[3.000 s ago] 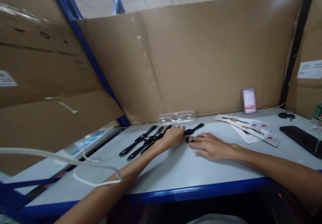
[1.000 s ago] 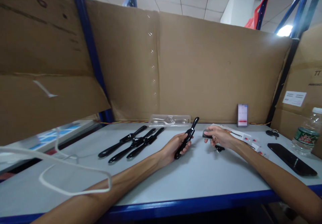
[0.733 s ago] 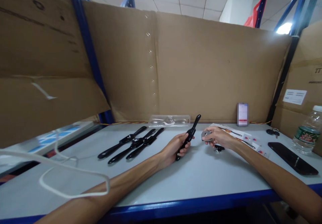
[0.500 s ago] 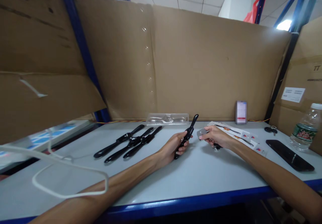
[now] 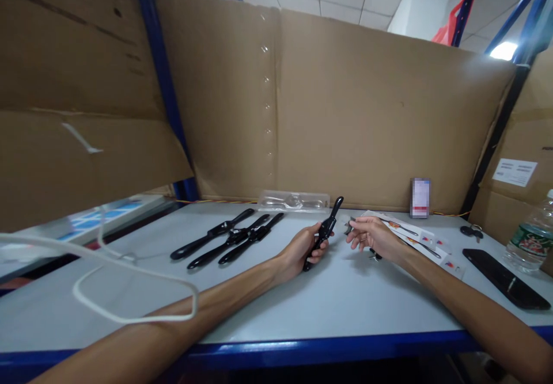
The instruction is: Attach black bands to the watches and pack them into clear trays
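Note:
My left hand (image 5: 302,250) is closed around a black spokeshave (image 5: 335,210), its upper handle pointing up and away. Facing it, my right hand (image 5: 372,236) pinches a small grey metal blade (image 5: 348,227) between thumb and fingertips, a short gap from the tool. Below the right palm a small dark and shiny part (image 5: 375,255) lies on the table, mostly hidden. To the left, three more objects of the same kind lie side by side: a left spokeshave (image 5: 215,232), a middle spokeshave (image 5: 235,237) and a right spokeshave (image 5: 254,236).
A clear plastic blister (image 5: 294,201) lies at the back against the cardboard wall (image 5: 345,113). Printed cards (image 5: 425,248) lie beyond my right forearm. Farther right are a black phone (image 5: 505,277), keys (image 5: 472,232) and a bottle (image 5: 529,240). A white cable (image 5: 138,318) loops across the left front.
The view has swung slightly left. In my right hand the blade has turned from its flat face to a narrower side, and the fingers have spread a little. My left hand keeps its hold.

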Action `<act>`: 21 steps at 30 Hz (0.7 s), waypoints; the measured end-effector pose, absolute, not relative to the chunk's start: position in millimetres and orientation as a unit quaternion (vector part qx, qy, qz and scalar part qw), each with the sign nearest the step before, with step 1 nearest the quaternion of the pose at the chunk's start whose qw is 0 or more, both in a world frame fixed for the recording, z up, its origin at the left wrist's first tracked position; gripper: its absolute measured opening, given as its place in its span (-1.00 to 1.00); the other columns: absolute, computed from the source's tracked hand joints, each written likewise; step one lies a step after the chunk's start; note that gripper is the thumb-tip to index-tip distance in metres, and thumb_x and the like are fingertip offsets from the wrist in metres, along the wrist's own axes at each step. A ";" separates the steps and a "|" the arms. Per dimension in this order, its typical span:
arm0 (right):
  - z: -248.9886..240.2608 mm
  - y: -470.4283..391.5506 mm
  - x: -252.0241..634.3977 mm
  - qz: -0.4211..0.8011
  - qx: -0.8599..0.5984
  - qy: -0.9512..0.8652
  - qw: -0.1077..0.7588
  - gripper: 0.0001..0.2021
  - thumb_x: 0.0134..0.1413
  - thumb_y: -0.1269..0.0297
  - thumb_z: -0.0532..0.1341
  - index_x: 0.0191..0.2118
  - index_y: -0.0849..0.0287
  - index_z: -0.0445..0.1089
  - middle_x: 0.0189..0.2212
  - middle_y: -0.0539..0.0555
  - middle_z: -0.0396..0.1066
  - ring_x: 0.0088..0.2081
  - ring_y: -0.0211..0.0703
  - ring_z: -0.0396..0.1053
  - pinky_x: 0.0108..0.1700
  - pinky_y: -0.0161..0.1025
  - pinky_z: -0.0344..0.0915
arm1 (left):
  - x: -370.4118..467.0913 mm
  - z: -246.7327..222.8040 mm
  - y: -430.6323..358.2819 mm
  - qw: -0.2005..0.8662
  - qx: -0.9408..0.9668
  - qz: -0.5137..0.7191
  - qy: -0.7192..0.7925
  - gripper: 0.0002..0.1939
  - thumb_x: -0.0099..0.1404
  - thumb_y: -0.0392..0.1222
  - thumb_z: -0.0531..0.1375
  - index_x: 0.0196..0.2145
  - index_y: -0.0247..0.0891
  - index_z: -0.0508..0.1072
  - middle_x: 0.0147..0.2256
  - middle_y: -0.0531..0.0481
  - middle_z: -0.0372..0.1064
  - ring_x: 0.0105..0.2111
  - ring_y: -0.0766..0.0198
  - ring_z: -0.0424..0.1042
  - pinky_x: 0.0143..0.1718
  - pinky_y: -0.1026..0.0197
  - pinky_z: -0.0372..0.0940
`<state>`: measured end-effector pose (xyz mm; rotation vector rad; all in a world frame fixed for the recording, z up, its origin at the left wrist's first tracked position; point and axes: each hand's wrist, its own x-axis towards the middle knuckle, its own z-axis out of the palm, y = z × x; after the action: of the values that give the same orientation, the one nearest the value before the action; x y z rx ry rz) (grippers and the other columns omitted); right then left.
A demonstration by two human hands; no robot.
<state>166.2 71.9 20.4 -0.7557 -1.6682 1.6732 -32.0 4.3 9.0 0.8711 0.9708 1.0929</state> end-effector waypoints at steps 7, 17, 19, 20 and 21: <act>26.0 72.3 167.9 0.668 -0.268 -0.600 0.350 -0.83 0.00 0.23 0.31 -0.38 0.25 0.40 -0.39 0.21 0.57 -0.46 -0.17 0.50 -0.52 -0.36 0.31 | -32.0 9.5 4.2 0.660 0.385 0.479 0.432 -0.73 0.42 -0.12 -0.09 -0.26 -0.33 0.31 -0.56 0.15 0.05 -0.70 0.52 -0.07 -0.70 0.41 -0.25; 30.6 70.0 165.9 0.692 -0.272 -0.551 0.379 -0.77 0.07 0.23 0.16 -0.29 0.25 0.51 -0.26 0.22 0.57 -0.44 -0.23 0.39 -0.49 -0.34 0.25 | -30.0 9.3 1.9 0.610 0.436 0.486 0.450 -0.80 0.38 -0.13 -0.03 -0.21 -0.30 0.30 -0.56 0.13 0.15 -0.70 0.49 0.00 -0.69 0.40 -0.20; 28.6 71.2 164.9 0.679 -0.281 -0.552 0.395 -0.76 0.06 0.18 0.20 -0.31 0.25 0.51 -0.28 0.21 0.57 -0.44 -0.23 0.38 -0.48 -0.33 0.24 | -30.2 7.7 2.0 0.602 0.450 0.482 0.451 -0.78 0.39 -0.09 -0.02 -0.20 -0.29 0.30 -0.55 0.12 0.17 -0.70 0.49 0.03 -0.69 0.40 -0.17; 27.0 71.8 164.7 0.666 -0.287 -0.559 0.402 -0.79 0.02 0.20 0.24 -0.33 0.25 0.51 -0.31 0.20 0.56 -0.44 -0.23 0.38 -0.48 -0.32 0.24 | -30.4 6.7 2.2 0.602 0.454 0.481 0.447 -0.77 0.40 -0.07 -0.02 -0.21 -0.28 0.29 -0.56 0.13 0.17 -0.70 0.49 0.02 -0.69 0.40 -0.17; 25.3 72.4 164.5 0.651 -0.296 -0.567 0.409 -0.82 -0.04 0.23 0.29 -0.35 0.25 0.50 -0.35 0.17 0.55 -0.44 -0.23 0.37 -0.48 -0.32 0.23 | -30.8 5.8 2.4 0.604 0.456 0.482 0.442 -0.77 0.40 -0.07 -0.02 -0.21 -0.27 0.29 -0.57 0.14 0.15 -0.70 0.50 -0.01 -0.69 0.40 -0.18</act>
<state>164.5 72.4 25.3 -0.7447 -1.4282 1.6411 -30.8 2.4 5.8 1.0565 1.0230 1.1151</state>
